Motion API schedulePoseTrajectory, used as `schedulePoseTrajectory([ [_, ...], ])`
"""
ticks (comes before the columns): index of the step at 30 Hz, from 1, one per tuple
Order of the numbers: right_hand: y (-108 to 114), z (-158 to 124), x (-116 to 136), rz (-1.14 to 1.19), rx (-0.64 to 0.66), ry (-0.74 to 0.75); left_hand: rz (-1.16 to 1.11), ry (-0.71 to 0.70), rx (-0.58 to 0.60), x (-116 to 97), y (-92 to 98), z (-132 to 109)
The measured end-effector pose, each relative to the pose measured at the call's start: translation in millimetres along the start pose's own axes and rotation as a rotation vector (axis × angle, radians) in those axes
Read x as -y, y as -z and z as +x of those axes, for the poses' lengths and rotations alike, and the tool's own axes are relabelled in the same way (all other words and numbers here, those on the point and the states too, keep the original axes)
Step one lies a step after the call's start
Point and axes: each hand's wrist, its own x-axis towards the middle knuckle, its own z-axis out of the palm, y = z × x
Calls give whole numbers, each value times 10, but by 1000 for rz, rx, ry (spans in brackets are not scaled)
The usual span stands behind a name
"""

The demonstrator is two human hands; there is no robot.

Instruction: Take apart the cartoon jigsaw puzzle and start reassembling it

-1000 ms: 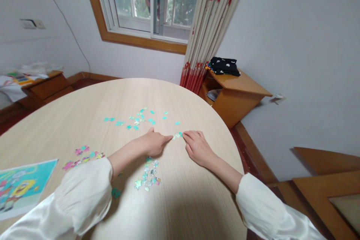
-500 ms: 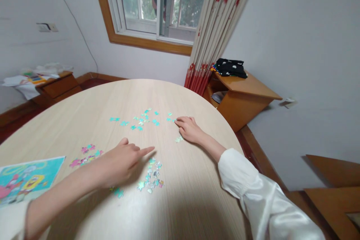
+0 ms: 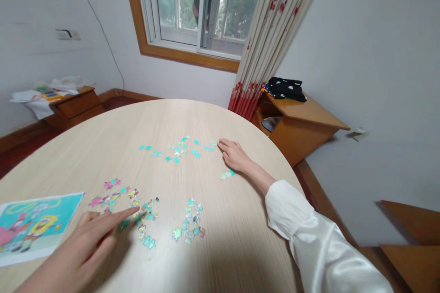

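My left hand [image 3: 91, 240] hovers at the lower left with its index finger stretched out and the other fingers curled. That finger points over a cluster of colourful jigsaw pieces [image 3: 148, 210], partly hiding it; nothing is visible in its grip. Farther out, my right hand [image 3: 235, 154] lies low on the table, fingers extended. Its fingertips are beside a few teal and pale green jigsaw pieces [image 3: 209, 149]; I cannot tell whether they touch one. A small group of pale green pieces [image 3: 227, 175] lies just below that hand. More teal pieces [image 3: 177, 151] are scattered to its left.
On the round wooden table [image 3: 237, 229] lies a cartoon picture sheet [image 3: 74, 206] at the left. Another jigsaw cluster [image 3: 188, 223] sits near the middle front. A wooden cabinet [image 3: 309, 114] with black cloth [image 3: 287, 89] stands behind right, beside a curtain [image 3: 271, 32].
My left hand has moved left and nearer to me, uncovering jigsaw pieces. My right fingertips have shifted slightly off the teal piece they were at. The view has turned a little left.
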Motion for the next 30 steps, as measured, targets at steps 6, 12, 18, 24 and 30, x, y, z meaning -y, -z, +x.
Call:
schedulePoseTrajectory([
  [6,-11,214,31,31,26,54,-48,14,-103,59,-47,31],
  [12,27,293,86,12,42,-4,-33,-10,-109,39,-47,-11],
  [18,115,53,4,-72,37,-84,-33,-19,-94,-20,-44,-19],
  [24,196,-228,23,-42,101,3,-79,-9,-96,2,-86,-35],
  [30,167,-115,270,-111,137,-2,-51,-35,-78,-47,-79,-31],
])
